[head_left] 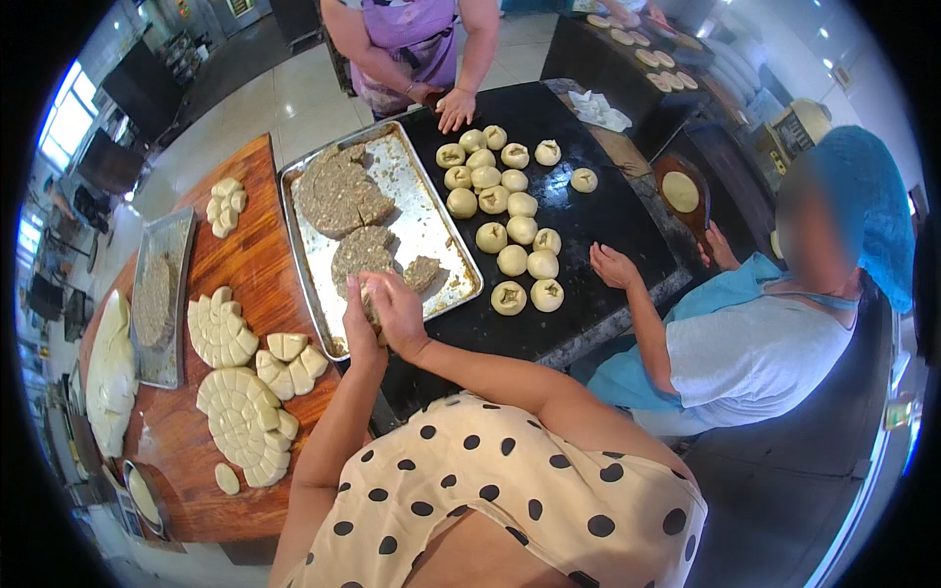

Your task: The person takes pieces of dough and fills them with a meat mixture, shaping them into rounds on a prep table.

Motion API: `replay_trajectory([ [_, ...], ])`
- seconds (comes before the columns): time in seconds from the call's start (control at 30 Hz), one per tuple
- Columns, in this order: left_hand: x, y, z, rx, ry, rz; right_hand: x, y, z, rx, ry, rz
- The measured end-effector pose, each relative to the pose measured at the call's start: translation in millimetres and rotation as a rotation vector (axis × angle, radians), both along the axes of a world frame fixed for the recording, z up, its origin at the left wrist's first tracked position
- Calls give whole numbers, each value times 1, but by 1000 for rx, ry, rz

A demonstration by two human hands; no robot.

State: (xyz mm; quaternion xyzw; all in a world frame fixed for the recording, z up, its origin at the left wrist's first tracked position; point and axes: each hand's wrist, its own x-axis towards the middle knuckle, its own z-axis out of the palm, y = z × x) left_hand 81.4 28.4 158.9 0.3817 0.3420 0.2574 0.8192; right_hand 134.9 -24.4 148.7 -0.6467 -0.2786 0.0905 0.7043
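My left hand [360, 328] and my right hand [398, 312] are cupped together over the near edge of a metal tray [454, 227]. Between them shows part of a lump [370, 306] that looks like filling wrapped in dough; my fingers hide most of it. Just beyond my hands lies a mound of grey-brown filling [361, 253], with a smaller chunk of filling [421, 273] to its right. A larger round slab of filling [338, 193] sits at the tray's far end.
Several stuffed dough balls [512, 260] stand on the black worktop [608, 284]. Cut dough pieces [240, 416], a dough slab [111, 377] and another tray [181, 333] lie on the wooden table [181, 461]. One co-worker [755, 333] is at right, another [417, 44] across.
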Motion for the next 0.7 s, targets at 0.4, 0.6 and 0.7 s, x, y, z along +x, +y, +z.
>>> replay_trajectory([
  [0.4, 11, 3, 34, -122, -190, -84, 22, -7, 15, 247, 311, 42],
  [0.6, -1, -22, -20, 29, -156, 61, 0, -8, 15, 25, -330, -127],
  [0.7, -6, -20, -20, 192, -59, 110, -2, -11, 12, 2, -368, -81],
])
